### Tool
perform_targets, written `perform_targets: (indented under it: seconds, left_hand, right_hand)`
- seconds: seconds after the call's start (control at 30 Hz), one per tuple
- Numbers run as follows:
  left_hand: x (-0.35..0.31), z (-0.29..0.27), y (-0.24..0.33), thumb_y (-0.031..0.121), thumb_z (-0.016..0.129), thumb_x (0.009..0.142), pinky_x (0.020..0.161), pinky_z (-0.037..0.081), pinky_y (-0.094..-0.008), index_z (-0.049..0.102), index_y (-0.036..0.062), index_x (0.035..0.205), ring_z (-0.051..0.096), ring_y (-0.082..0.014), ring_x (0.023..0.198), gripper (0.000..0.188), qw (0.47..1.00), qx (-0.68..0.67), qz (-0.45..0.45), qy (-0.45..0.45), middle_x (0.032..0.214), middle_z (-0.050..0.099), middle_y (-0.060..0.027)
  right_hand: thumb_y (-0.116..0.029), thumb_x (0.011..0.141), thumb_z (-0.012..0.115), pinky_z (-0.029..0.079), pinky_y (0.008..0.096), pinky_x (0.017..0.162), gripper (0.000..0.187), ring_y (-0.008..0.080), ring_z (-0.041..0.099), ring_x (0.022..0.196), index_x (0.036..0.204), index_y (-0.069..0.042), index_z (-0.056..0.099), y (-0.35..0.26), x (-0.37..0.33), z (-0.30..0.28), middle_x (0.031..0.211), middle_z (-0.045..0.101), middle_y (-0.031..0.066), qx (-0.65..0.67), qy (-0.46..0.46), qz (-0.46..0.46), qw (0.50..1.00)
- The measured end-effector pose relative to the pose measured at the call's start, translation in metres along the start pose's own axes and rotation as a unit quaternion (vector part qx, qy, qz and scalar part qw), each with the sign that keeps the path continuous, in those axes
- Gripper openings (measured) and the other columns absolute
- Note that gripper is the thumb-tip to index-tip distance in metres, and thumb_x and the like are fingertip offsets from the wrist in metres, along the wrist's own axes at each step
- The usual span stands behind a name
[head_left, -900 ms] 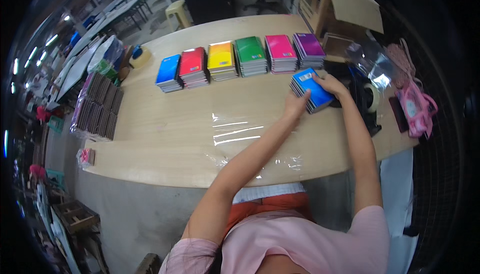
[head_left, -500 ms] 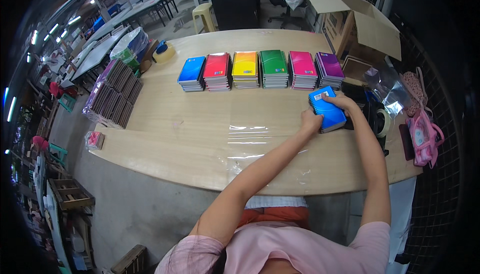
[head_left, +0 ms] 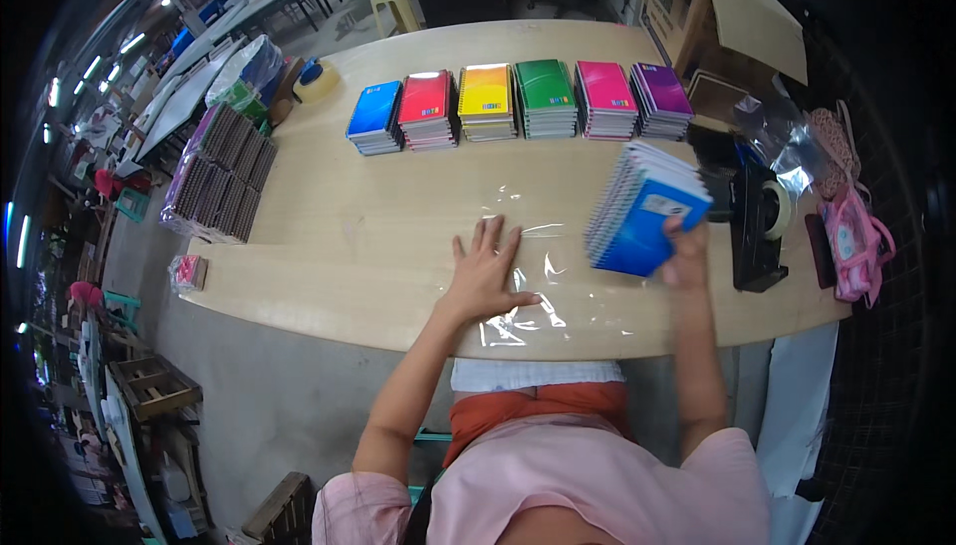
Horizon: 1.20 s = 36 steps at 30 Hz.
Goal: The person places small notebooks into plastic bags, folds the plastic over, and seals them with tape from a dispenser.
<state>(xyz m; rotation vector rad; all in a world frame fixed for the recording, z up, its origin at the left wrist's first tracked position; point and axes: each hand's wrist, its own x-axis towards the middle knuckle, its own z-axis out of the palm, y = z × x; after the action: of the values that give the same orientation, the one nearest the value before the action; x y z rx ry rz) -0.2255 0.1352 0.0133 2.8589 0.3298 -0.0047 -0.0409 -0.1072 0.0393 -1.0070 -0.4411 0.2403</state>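
My right hand (head_left: 685, 254) grips a stack of blue spiral notebooks (head_left: 642, 212), tilted up at the right of the table; the fingers behind it are hidden. My left hand (head_left: 485, 271) lies with fingers spread on a clear plastic film (head_left: 543, 321) near the front edge. Beyond the hands stands a row of notebook stacks: blue (head_left: 373, 117), red (head_left: 426, 107), yellow (head_left: 486, 97), green (head_left: 545, 97), pink (head_left: 605, 97) and purple (head_left: 661, 99).
Wrapped notebook stacks (head_left: 221, 177) stand at the table's left, near a small pink packet (head_left: 187, 273). A black tape dispenser (head_left: 754, 236) and a pink pouch (head_left: 854, 246) sit at the right. Behind them is an open cardboard box (head_left: 697, 22). A tape roll (head_left: 317, 80) lies far left.
My left hand has let go of the blue notebooks and moved left onto the plastic film, fingers spreading. My right hand has tilted the notebooks and brought them nearer.
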Motion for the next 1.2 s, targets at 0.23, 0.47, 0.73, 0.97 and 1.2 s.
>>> perform_targets:
  seconds: [0.23, 0.47, 0.73, 0.97, 1.2]
  left_hand:
    - [0.023, -0.025, 0.021, 0.066, 0.086, 0.047, 0.115, 0.013, -0.0656, 0.014, 0.0119, 0.157, 0.013, -0.0446, 0.148, 0.142, 0.998, -0.058, 0.001, 0.015, 0.16, 0.014, -0.0233]
    - [0.047, 0.012, 0.065, 0.067, 0.082, 0.06, 0.112, 0.033, -0.0383, 0.027, -0.0006, 0.15, 0.041, -0.0297, 0.136, 0.125, 0.756, -0.628, 0.107, 0.149, 0.146, 0.04, -0.0205]
    - [0.055, 0.032, 0.061, 0.085, 0.06, 0.066, 0.095, 0.047, -0.0386, 0.043, -0.002, 0.134, 0.061, -0.0297, 0.113, 0.111, 0.807, -0.542, 0.099, 0.213, 0.12, 0.061, -0.0196]
    - [0.046, 0.019, 0.058, 0.072, 0.067, 0.072, 0.097, 0.046, -0.0447, 0.044, -0.003, 0.133, 0.057, -0.0403, 0.117, 0.1, 0.852, -0.479, 0.091, 0.191, 0.124, 0.058, -0.0253]
    - [-0.044, 0.025, 0.054, 0.046, 0.077, 0.075, 0.109, 0.032, -0.053, 0.05, 0.0148, 0.139, 0.036, -0.0408, 0.136, 0.075, 0.984, -0.141, 0.06, 0.086, 0.146, 0.037, -0.0214]
  right_hand:
    - [-0.034, 0.06, 0.095, 0.046, 0.0319, 0.097, 0.096, 0.0171, 0.056, 0.11, 0.133, -0.003, 0.039, 0.044, -0.017, 0.033, 0.118, 0.057, 0.0061, -0.146, -0.068, -0.083, 0.983]
    - [-0.058, 0.055, 0.088, 0.045, 0.0331, 0.099, 0.11, 0.0187, 0.055, 0.115, 0.137, -0.002, 0.039, 0.056, -0.03, 0.043, 0.121, 0.056, 0.0074, -0.152, -0.059, -0.091, 0.982]
    - [-0.078, 0.055, 0.073, 0.047, 0.0355, 0.097, 0.114, 0.0197, 0.057, 0.11, 0.132, 0.001, 0.045, 0.081, -0.04, 0.044, 0.116, 0.057, 0.0077, -0.199, 0.051, -0.106, 0.973]
    - [-0.083, 0.058, 0.069, 0.048, 0.0326, 0.092, 0.112, 0.0188, 0.058, 0.109, 0.128, 0.003, 0.049, 0.075, -0.036, 0.041, 0.115, 0.058, 0.0083, -0.28, 0.064, -0.093, 0.953]
    - [-0.074, 0.074, 0.069, 0.053, 0.033, 0.08, 0.091, 0.0152, 0.063, 0.09, 0.121, 0.004, 0.059, 0.001, 0.038, 0.009, 0.099, 0.067, 0.0084, -0.195, -0.073, 0.116, 0.971]
